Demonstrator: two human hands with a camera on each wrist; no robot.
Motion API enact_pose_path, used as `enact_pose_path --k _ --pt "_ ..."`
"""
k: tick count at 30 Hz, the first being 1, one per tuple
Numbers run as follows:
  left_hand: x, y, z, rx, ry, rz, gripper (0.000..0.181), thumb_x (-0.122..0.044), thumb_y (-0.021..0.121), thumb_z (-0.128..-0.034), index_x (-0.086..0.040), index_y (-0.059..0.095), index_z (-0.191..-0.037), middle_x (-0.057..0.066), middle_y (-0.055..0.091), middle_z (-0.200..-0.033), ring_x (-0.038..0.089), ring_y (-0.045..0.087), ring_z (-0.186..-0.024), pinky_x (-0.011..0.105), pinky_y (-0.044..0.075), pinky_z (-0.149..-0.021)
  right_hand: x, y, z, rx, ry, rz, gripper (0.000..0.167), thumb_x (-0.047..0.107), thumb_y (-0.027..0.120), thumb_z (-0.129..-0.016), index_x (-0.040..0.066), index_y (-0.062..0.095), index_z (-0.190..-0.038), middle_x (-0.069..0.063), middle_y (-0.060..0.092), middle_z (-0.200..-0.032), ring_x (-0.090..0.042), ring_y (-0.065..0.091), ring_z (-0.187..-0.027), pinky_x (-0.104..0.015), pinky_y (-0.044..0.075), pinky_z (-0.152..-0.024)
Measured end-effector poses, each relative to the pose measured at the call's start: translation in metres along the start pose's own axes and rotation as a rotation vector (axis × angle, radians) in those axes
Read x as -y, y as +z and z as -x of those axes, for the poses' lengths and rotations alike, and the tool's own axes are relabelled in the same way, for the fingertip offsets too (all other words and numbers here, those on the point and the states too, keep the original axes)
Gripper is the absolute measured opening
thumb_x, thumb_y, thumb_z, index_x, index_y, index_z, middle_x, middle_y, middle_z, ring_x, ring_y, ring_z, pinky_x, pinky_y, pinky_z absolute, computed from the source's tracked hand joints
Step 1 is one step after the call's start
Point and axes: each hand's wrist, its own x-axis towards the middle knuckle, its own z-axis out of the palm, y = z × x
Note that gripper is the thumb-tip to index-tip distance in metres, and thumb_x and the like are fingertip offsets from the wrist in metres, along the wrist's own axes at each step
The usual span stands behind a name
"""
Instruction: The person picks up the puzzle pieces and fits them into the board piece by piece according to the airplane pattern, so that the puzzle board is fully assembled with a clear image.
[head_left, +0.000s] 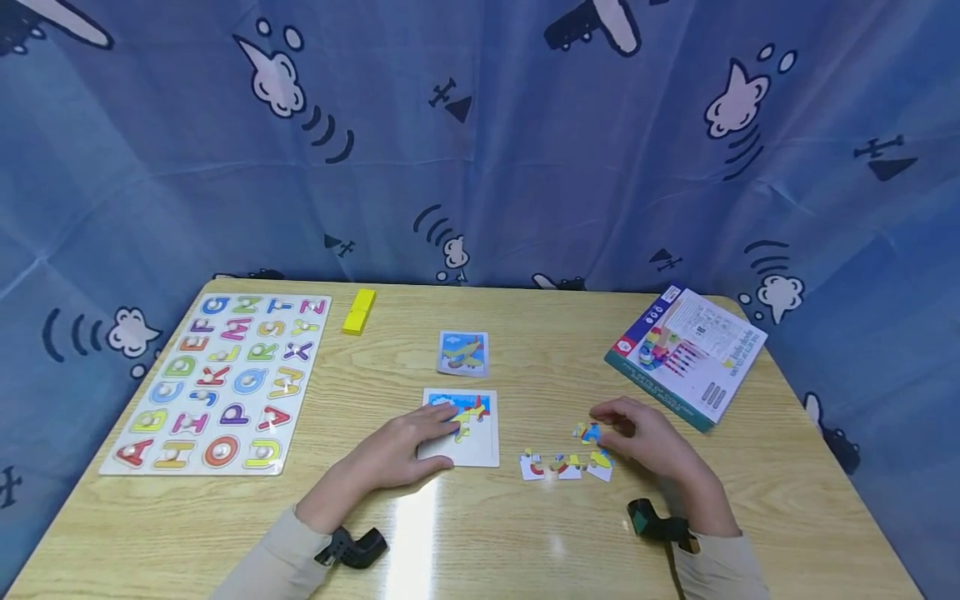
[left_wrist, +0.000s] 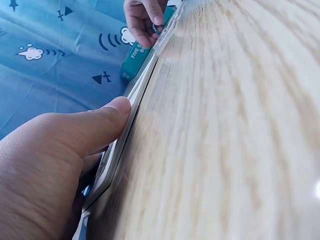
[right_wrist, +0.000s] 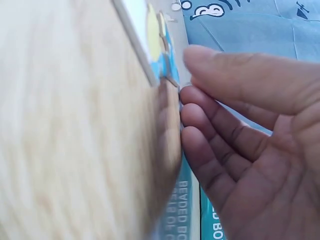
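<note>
A white puzzle board [head_left: 472,454] with part of a plane picture lies at the table's middle. My left hand [head_left: 405,446] rests on its left side, fingers spread over the picture and thumb along the near edge. In the left wrist view that thumb [left_wrist: 117,112] touches the edge of the board. To the right lie several loose jigsaw pieces [head_left: 568,471] in a row, white, yellow and red. My right hand [head_left: 645,433] is just beyond them, its loosely bent fingers beside a small blue-and-yellow cluster of pieces [head_left: 589,432]. I see nothing held between its thumb and fingers.
A plane picture card [head_left: 462,354] lies behind the board. On the left is an alphabet peg board [head_left: 217,383], with yellow blocks [head_left: 359,312] near its top corner. A beaded-toy box [head_left: 690,354] lies at the right rear. A blue patterned curtain [head_left: 480,142] hangs behind the table.
</note>
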Motion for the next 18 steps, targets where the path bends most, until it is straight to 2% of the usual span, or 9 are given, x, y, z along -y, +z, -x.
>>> enact_pose_path --k 6,13,18 --pt "-0.0001 -0.0006 -0.0003 -0.007 0.005 -0.002 0.055 -0.043 0.064 -0.0877 -0.011 0.058 -0.132 0.002 0.047 -0.144 0.021 0.041 -0.136 0.038 0.038 -0.11 -0.0047 0.001 -0.0001 -0.01 -0.033 -0.005 0.032 0.014 0.07 -0.086 0.008 0.064 -0.117 -0.006 0.063 -0.111 -0.018 0.055 -0.095 -0.021 0.048 -0.08" --pt "-0.0002 -0.0011 -0.0007 -0.004 0.009 -0.008 0.056 -0.044 0.064 -0.0878 -0.011 0.057 -0.132 0.003 0.047 -0.144 0.021 0.041 -0.135 0.038 0.038 -0.11 -0.0078 0.0035 -0.0002 -0.026 -0.05 0.007 0.029 0.014 0.07 -0.086 0.012 0.067 -0.114 -0.004 0.062 -0.111 -0.017 0.053 -0.095 -0.023 0.046 -0.08" --pt "-0.0002 -0.0009 -0.0002 -0.004 0.009 -0.004 0.056 -0.044 0.064 -0.0878 -0.011 0.057 -0.133 0.003 0.047 -0.144 0.021 0.041 -0.135 0.038 0.038 -0.11 -0.0076 0.0044 -0.0012 -0.03 -0.05 0.023 0.025 0.014 0.069 -0.086 0.014 0.068 -0.111 -0.003 0.062 -0.111 -0.019 0.054 -0.098 -0.029 0.048 -0.085"
